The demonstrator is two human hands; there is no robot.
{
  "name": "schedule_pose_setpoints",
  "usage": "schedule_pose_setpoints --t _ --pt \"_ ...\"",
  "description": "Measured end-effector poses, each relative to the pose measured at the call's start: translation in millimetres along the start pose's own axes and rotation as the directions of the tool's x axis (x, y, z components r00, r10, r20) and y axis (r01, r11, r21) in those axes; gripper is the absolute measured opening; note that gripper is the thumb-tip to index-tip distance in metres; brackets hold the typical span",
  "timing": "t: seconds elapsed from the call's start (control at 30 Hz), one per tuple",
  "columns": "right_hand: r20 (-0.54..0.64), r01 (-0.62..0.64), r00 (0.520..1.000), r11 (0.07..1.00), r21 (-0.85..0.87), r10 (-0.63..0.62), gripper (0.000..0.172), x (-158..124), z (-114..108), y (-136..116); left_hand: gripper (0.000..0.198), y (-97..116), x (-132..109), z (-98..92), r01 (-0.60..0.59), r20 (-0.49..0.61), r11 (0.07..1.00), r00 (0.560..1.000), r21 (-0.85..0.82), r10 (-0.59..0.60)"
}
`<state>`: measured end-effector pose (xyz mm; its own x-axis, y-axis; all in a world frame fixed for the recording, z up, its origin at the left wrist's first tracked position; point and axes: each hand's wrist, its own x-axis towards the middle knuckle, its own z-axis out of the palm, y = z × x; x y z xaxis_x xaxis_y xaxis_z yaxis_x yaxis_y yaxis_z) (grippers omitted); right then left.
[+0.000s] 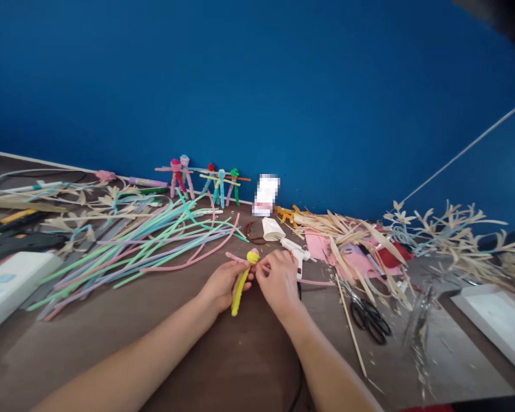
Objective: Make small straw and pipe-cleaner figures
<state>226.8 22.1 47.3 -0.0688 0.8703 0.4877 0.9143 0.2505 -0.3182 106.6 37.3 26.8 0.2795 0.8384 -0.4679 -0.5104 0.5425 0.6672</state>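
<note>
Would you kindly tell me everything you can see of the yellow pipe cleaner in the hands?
This fuzzy chenille stem tilts, its lower end free above the brown tabletop. Its upper end bulges into a yellow knob topped with pink, where a pink pipe cleaner meets it. The left hand and right hand hold that end.

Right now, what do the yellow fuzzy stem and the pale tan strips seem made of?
The yellow fuzzy stem looks like chenille pipe cleaner: soft, fibrous surface; any wire core is hidden. The pale tan strips look like dried plant leaf or husk, matte, with ragged split edges; exactly which plant, I cannot tell.
</note>
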Motion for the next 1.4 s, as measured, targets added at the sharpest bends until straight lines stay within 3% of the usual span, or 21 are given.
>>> schedule_pose_setpoints --t 0.23,0.33,0.53,0.77,0.97,1.2,1.4 --pt "0.010 0.152 0.988 0.984 -0.090 -0.152 0.013 -0.4 -3.8 -4.6 0.011 3.7 -1.7 2.7 0.131 -0.040 0.964 0.989 -0.233 -0.144" --pt "0.020 0.176 0.984 0.981 -0.086 -0.175 0.014 -1.8 -3.4 -5.5 0.009 2.2 -0.9 1.5 0.112 -0.038 0.963 0.991 -0.245 -0.125" --pt "0.026 0.193 0.981 0.979 -0.065 -0.192 0.009 -4.6 -4.1 -8.6 0.003 -8.6 5.4 -4.8 -0.023 -0.006 0.973 1.000 -0.231 0.022" --pt "0.127 0.285 0.954 0.954 -0.097 -0.272 0.021 -7.1 -4.7 -8.6 0.003 -2.9 3.9 -3.8 0.038 -0.016 0.965 0.999 -0.258 -0.044" --pt "0.212 0.266 0.949 0.955 -0.129 -0.236 0.031 -9.0 -2.5 -8.1 0.004 3.3 1.7 -2.2 0.065 -0.024 0.956 0.997 -0.285 -0.075" --pt "0.195 0.170 0.965 0.984 0.047 -0.176 0.033 -8.8 -3.0 -6.2 0.004 3.5 1.9 -3.1 0.077 0.005 0.954 0.997 -0.289 -0.079" --pt "0.154 -0.002 0.986 0.915 0.403 -0.065 0.027 -7.6 4.3 -0.5 0.010 8.3 -1.5 -3.3 0.148 0.079 0.940 0.988 -0.307 -0.130"
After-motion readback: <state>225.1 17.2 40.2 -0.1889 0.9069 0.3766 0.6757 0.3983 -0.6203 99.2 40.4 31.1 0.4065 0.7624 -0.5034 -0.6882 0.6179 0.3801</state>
